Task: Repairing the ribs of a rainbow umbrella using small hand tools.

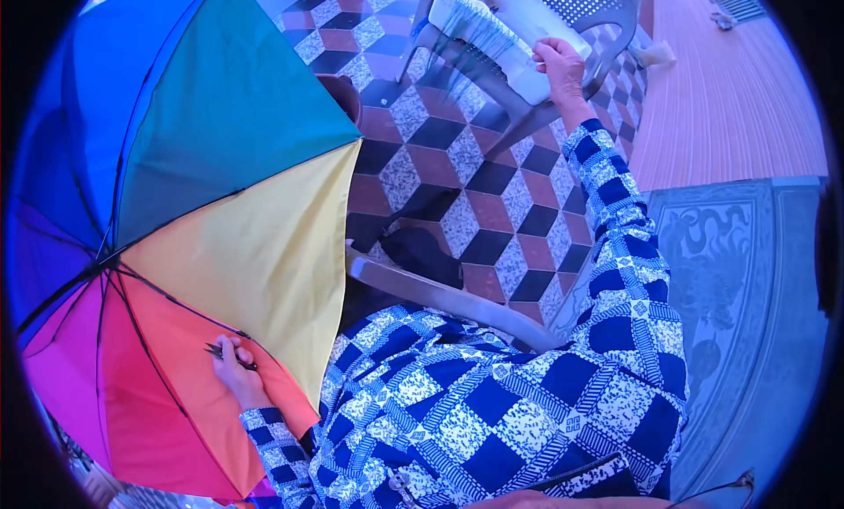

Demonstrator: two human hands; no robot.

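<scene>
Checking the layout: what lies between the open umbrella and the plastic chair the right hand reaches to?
Head view: bare patterned floor tiles separate the umbrella from the plastic chair; nothing stands there.

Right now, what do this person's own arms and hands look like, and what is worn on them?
Both arms wear long sleeves in a blue and white patchwork print of checks, stripes and speckled squares, ending at the wrists. The left hand and right hand are bare: no gloves, and no rings or watch that I can make out.

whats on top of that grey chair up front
A white fringed cloth lies on the chair, with the right hand on its near edge. Whatever is beneath the cloth is covered.
</scene>
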